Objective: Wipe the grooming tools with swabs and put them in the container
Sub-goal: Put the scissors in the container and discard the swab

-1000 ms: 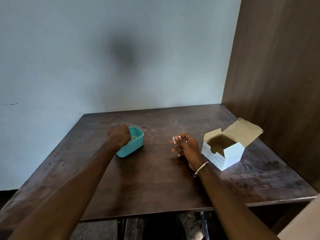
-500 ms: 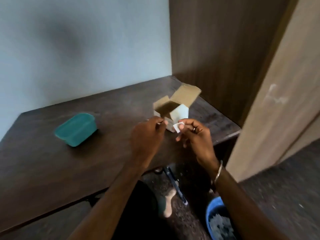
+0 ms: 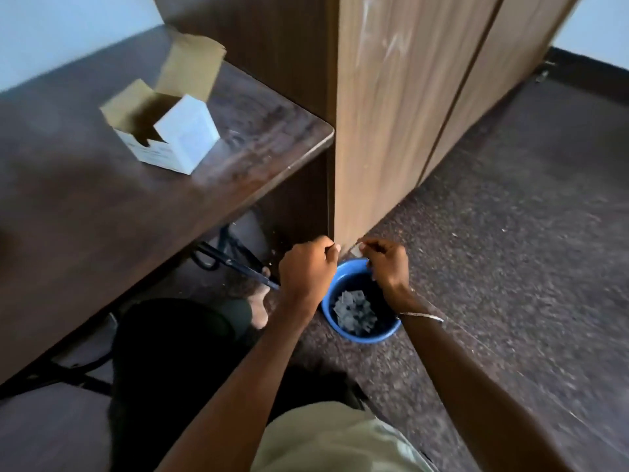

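Small white swab [image 3: 356,249] pinched in curled fingertips of right hand [image 3: 388,267] above blue bin [image 3: 391,330] (detail blurred).

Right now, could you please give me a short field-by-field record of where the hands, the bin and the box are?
left hand: fingers curled, over the near-left rim of the bin; whether it pinches anything is too small to tell
right hand: pinches a small white piece above the bin
blue bin: on the floor beside the table corner, holding crumpled grey-white scraps
cardboard box: open, flaps up, on the table near its right corner
teal container: not in view
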